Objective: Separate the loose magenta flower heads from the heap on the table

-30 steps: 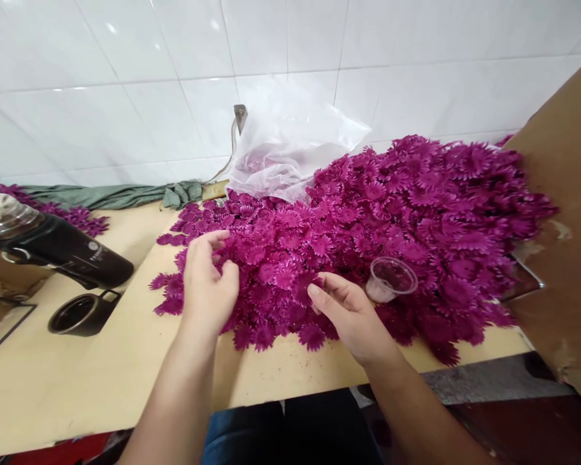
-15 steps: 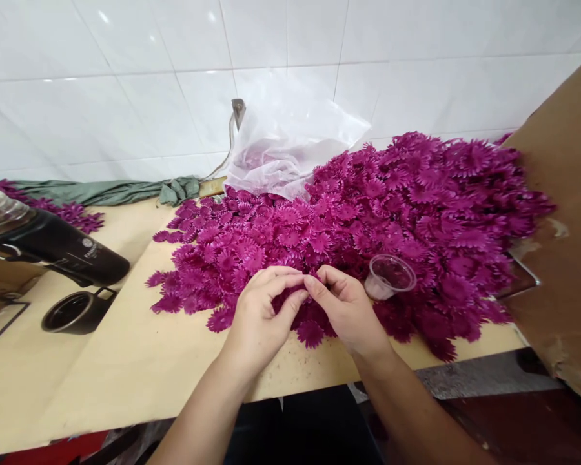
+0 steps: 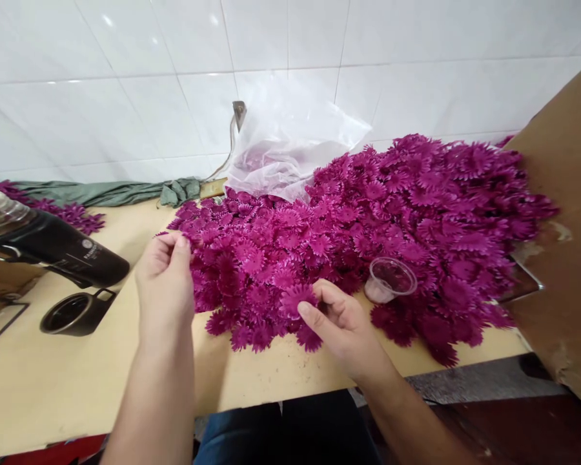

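Observation:
Magenta artificial flower heads (image 3: 392, 200) lie in a wide heap on the pale tabletop. Between the thumb and fingers of my right hand (image 3: 343, 323) is one magenta flower head (image 3: 296, 300), held at the front of the heap. My left hand (image 3: 167, 271) is at the heap's left edge, thumb and fingers pinched together. Whatever may be in that pinch is hidden or too small to name. A small clear plastic cup (image 3: 391, 280) with pale contents stands among the flowers, to the right of my right hand.
On the left a black thermos bottle (image 3: 72, 242) leans beside a dark mug (image 3: 75, 313). Behind the heap lies a translucent plastic bag (image 3: 290, 142) against the tiled wall. A green cloth (image 3: 97, 192) runs along the back, and a cardboard box (image 3: 566, 226) borders the right side.
My hands were together at the front of the heap and are now apart. The left has moved away to the left; the right has stayed close by, with a flower head now showing in its fingers.

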The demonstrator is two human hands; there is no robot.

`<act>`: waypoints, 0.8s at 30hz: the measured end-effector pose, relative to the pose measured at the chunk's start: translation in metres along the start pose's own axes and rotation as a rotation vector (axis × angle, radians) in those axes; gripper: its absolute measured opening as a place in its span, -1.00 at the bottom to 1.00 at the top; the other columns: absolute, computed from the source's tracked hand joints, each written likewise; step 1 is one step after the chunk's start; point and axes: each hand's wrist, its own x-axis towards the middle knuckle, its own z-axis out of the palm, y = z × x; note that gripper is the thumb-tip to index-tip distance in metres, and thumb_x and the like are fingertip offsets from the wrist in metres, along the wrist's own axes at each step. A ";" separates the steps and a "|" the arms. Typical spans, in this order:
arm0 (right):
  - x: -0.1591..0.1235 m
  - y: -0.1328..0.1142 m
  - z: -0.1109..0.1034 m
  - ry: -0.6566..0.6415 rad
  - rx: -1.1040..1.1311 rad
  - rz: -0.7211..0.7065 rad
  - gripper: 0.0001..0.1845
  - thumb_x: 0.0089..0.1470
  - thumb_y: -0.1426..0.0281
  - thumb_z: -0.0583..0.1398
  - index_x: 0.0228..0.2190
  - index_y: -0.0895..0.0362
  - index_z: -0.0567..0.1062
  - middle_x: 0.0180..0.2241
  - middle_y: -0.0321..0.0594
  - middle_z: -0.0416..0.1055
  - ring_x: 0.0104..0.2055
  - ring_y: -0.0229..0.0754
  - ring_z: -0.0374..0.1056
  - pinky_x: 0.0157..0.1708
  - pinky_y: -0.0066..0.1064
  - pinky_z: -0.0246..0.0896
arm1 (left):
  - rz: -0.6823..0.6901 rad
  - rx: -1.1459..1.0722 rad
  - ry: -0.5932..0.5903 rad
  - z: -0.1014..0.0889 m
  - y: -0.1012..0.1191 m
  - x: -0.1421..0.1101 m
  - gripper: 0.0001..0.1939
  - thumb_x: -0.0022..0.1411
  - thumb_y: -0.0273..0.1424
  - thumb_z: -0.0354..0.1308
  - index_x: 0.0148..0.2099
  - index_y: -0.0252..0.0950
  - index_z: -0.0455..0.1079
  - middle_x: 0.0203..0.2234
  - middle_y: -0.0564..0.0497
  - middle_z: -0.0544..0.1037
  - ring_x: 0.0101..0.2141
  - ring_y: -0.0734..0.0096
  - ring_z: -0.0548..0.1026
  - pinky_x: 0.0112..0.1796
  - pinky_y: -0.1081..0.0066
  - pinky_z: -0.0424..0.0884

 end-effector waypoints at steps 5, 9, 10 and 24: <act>0.008 0.000 -0.002 -0.007 0.146 0.066 -0.91 -0.02 0.35 0.16 -0.42 0.11 0.40 -0.50 -0.33 0.25 -0.46 -0.32 0.14 -0.43 -0.44 0.11 | 0.015 0.241 -0.242 -0.017 -0.002 -0.005 -0.75 -0.03 -0.54 0.13 -0.23 -0.28 0.36 -0.33 0.01 0.42 -0.31 0.37 0.41 -0.16 0.28 0.35; 0.010 -0.001 0.003 -0.025 0.164 0.131 -0.85 -0.03 0.31 0.17 -0.40 0.13 0.40 -0.52 -0.34 0.29 -0.49 -0.34 0.15 -0.47 -0.46 0.12 | 0.276 0.295 -0.380 -0.018 0.014 -0.050 -0.83 0.09 -0.44 0.13 -0.22 -0.22 0.42 -0.30 0.01 0.48 -0.22 0.32 0.44 -0.13 0.28 0.38; 0.010 -0.001 0.004 -0.025 0.147 0.134 -0.84 -0.01 0.28 0.17 -0.41 0.13 0.40 -0.51 -0.33 0.29 -0.49 -0.33 0.15 -0.47 -0.45 0.12 | 0.336 0.312 -0.455 -0.015 0.018 -0.060 -0.88 0.12 -0.43 0.11 -0.27 -0.21 0.44 -0.33 0.02 0.50 -0.25 0.33 0.45 -0.16 0.30 0.39; 0.007 0.005 0.003 -0.023 -0.044 0.053 -0.68 0.06 0.24 0.09 -0.61 0.11 0.17 -0.60 -0.41 0.02 -0.54 -0.36 -0.03 -0.56 -0.47 -0.05 | -0.089 0.121 -0.757 0.005 0.018 -0.073 -0.91 0.05 -0.42 0.13 -0.43 -0.28 0.45 -0.52 0.02 0.55 -0.46 0.41 0.49 -0.38 0.42 0.44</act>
